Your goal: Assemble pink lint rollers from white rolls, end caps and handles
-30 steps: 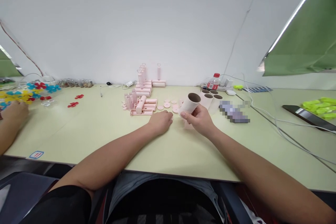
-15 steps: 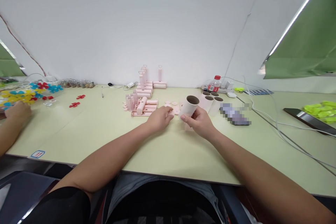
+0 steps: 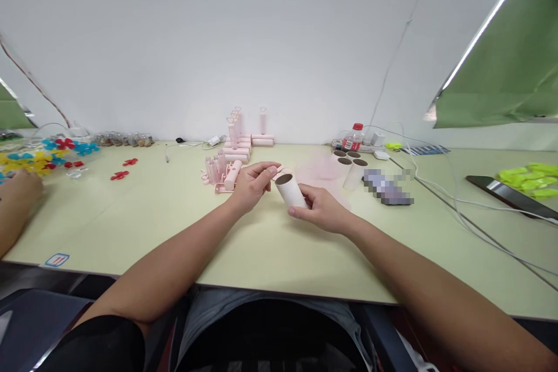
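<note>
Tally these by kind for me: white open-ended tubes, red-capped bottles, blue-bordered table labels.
White tubes: 5 (1 in the right hand, 4 standing)
Red-capped bottle: 1
Blue-bordered label: 1
Total: 7

1. Above the worktop (image 3: 270,250), the tube (image 3: 293,195) is in the right grip (image 3: 321,208); the left grip (image 3: 253,187) is to the left of it.
2. Left of the left grip stand the small vials (image 3: 213,170); behind them, near the wall (image 3: 279,40), lie the cylinders (image 3: 236,151).
3. Behind the right grip, to its right, stand the other tubes (image 3: 354,175); the drink bottle (image 3: 352,140) is behind these.
4. At the far left lies the flower heap (image 3: 47,157); at the far right, the flat device (image 3: 501,193).
</note>
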{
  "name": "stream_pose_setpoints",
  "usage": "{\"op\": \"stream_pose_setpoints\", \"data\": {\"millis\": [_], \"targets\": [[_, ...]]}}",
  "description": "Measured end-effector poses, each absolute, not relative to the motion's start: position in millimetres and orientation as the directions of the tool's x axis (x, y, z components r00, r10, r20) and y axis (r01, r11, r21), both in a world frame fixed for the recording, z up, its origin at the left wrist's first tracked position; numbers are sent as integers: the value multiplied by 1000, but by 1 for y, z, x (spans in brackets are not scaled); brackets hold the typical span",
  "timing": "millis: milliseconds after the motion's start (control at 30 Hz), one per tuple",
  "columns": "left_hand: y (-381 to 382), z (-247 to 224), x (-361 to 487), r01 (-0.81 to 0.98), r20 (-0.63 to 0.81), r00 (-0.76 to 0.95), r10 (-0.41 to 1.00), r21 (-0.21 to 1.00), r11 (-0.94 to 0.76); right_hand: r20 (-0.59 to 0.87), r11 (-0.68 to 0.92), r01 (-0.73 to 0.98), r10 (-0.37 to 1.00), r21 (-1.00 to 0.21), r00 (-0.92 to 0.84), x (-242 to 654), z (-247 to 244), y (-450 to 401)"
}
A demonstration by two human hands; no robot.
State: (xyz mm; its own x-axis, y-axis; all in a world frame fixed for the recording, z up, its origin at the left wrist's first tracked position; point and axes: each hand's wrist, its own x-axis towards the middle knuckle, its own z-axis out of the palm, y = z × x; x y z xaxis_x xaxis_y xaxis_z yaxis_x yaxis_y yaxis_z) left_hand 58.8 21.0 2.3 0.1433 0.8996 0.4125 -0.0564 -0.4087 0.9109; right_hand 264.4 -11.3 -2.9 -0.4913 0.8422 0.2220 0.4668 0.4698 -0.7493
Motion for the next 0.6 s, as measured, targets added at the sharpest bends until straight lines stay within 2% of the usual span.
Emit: {"op": "stream_pose_setpoints", "data": {"millis": [367,600], "targets": [[14,3,61,12,486,222,845,865,-501,224,483,477,836,-735,-501,264,-3,-12],[17,-2,60,-25,509,237,828,855,-518,223,486,469,831,-738,-509,265,-4,-11]]}}
